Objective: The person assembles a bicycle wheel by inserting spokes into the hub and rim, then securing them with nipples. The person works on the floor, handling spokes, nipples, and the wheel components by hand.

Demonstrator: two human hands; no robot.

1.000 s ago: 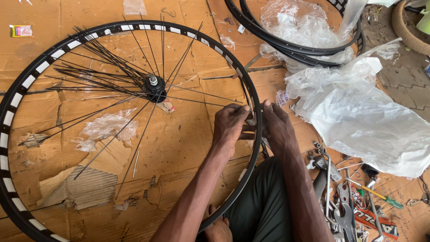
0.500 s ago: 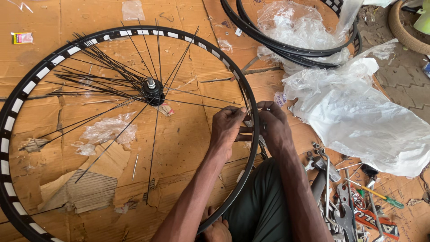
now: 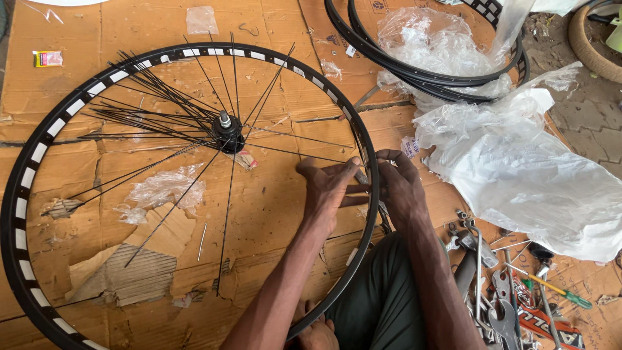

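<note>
A black bicycle wheel rim [image 3: 39,152] with white blocks lies flat on brown cardboard. Thin black spokes fan out loosely from its hub [image 3: 227,129]. My left hand [image 3: 327,188] is inside the rim at its right side, fingers pinched on a spoke end at the rim. My right hand [image 3: 398,185] is just outside the same spot, fingers curled on the rim and on a small part that I cannot make out. Both hands nearly touch across the rim.
Two more black rims [image 3: 421,74] lie at the back right under crumpled clear plastic [image 3: 518,168]. Wrenches and a green-handled screwdriver [image 3: 551,288] lie at my right knee. Torn cardboard [image 3: 129,266] and plastic scraps lie inside the wheel.
The wheel has turned slightly and the loose spokes have shifted. Both hands stay at the rim's right side, working the same spot.
</note>
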